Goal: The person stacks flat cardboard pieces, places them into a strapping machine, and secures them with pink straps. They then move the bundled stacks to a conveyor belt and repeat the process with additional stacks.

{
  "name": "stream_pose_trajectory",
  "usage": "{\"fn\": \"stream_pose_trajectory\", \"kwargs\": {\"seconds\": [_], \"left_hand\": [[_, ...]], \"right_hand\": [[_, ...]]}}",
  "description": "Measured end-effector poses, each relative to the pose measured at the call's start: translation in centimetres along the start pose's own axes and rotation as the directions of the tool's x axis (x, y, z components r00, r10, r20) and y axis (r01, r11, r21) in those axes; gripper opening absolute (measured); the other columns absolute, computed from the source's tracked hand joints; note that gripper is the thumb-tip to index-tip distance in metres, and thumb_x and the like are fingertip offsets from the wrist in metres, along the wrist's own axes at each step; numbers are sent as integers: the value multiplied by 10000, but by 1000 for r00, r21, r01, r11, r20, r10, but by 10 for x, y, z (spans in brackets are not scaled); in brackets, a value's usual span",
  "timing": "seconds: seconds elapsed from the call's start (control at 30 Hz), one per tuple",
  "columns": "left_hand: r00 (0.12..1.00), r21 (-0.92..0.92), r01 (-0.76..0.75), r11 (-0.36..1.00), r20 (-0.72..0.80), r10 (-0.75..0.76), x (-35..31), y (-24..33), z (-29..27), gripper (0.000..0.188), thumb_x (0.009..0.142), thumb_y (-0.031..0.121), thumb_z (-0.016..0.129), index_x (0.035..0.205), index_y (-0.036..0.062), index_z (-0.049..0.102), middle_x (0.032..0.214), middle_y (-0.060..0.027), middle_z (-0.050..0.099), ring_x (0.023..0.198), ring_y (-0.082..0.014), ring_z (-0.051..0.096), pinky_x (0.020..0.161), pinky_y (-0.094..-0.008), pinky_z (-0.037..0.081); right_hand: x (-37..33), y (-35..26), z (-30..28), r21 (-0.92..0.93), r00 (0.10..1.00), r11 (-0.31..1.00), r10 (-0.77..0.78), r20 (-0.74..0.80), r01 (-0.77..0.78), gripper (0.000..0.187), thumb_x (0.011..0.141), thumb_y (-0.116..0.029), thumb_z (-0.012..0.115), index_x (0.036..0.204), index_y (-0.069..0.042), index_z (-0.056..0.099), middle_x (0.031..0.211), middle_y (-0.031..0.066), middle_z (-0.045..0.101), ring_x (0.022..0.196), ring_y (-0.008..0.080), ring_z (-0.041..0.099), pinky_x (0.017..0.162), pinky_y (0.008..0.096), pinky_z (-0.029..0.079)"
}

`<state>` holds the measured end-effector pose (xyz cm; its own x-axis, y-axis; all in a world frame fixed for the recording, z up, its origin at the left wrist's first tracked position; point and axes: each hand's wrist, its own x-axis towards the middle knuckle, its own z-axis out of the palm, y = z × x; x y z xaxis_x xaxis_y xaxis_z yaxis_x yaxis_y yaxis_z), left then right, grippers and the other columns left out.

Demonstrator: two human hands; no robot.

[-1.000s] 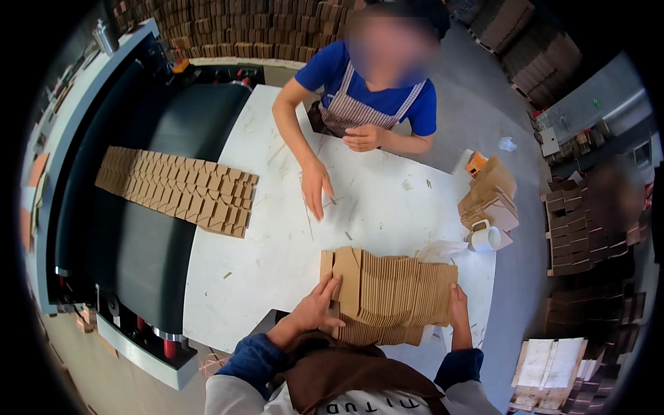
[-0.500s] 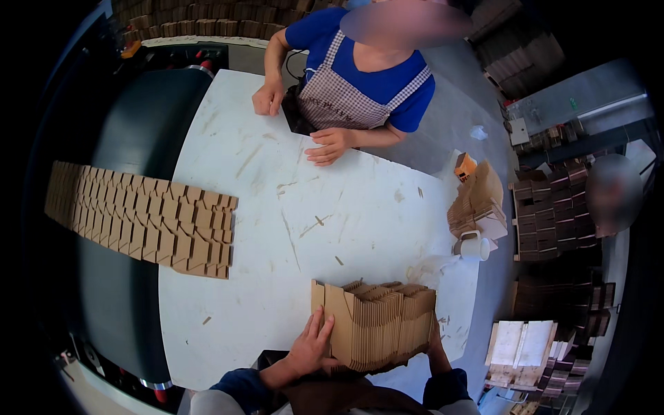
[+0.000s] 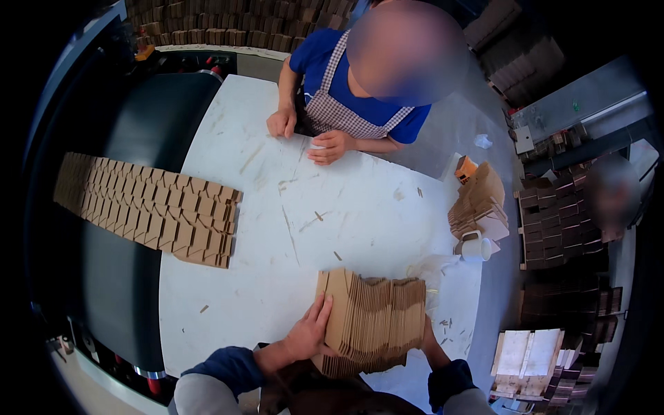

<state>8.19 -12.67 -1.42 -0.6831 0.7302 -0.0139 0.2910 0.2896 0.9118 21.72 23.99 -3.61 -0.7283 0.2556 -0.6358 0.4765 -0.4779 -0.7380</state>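
Observation:
A thick bundle of folded brown cardboard pieces (image 3: 377, 318) stands on edge at the table's near side, close to my body. My left hand (image 3: 311, 330) presses its left end, fingers spread up the outermost sheet and thumb lower down. At the right end, my right hand (image 3: 431, 342) is partly hidden behind the bundle, and its fingers do not show. Between them the two hands squeeze the bundle from both ends. To the left, an overlapping row of similar cardboard pieces (image 3: 149, 211) runs from a dark green conveyor belt (image 3: 117, 290) onto the white table (image 3: 263, 221).
Across the table a person in a checked apron (image 3: 346, 114) rests both hands at its edge. A white mug (image 3: 475, 246), leaning cardboard (image 3: 477, 200) and a small orange box (image 3: 465, 168) stand at the right edge. Beyond lie stacked cardboard (image 3: 557, 221) and a pallet (image 3: 526, 360).
The bundle has been drawn together and its top edges look more even. It has shifted slightly left with my hands. The person across leans further forward.

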Motion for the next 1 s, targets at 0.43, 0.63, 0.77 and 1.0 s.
{"fn": "stream_pose_trajectory", "kwargs": {"seconds": [0.43,0.63,0.77,1.0], "left_hand": [[835,-400,507,764,448,-319,27,117,-128,1334,664,648,756,1475,-39,-50,1408,-271,391,1279,-368,450,976,-418,475],[658,-400,727,558,639,-399,13,91,-160,1197,665,806,609,1482,40,188,1368,-241,437,1192,-377,533,908,-499,514],[537,-401,834,378,745,-395,16,-26,-129,1061,708,826,536,1493,152,297,1509,-248,227,1363,-391,322,958,-534,467],[514,-370,853,369,718,-469,75,-74,-55,1088,697,814,575,1497,134,289,1556,-177,164,1397,-408,198,949,-591,431]], "right_hand": [[-2,-91,21,-359,988,933,58,145,-2,595,1001,-471,393,1404,-33,393,1317,107,536,1195,222,543,987,370,467],[-13,-96,36,-387,989,921,98,113,-47,622,995,-495,385,1417,-38,372,1339,109,516,1216,226,523,1003,373,451],[-13,-79,55,-403,984,911,142,104,-89,641,991,-510,380,1427,-41,357,1354,111,502,1230,228,510,1013,375,440],[15,-49,22,-361,985,922,167,44,-140,673,984,-537,371,1443,-46,332,1379,113,479,1254,233,487,1032,379,421]]}}
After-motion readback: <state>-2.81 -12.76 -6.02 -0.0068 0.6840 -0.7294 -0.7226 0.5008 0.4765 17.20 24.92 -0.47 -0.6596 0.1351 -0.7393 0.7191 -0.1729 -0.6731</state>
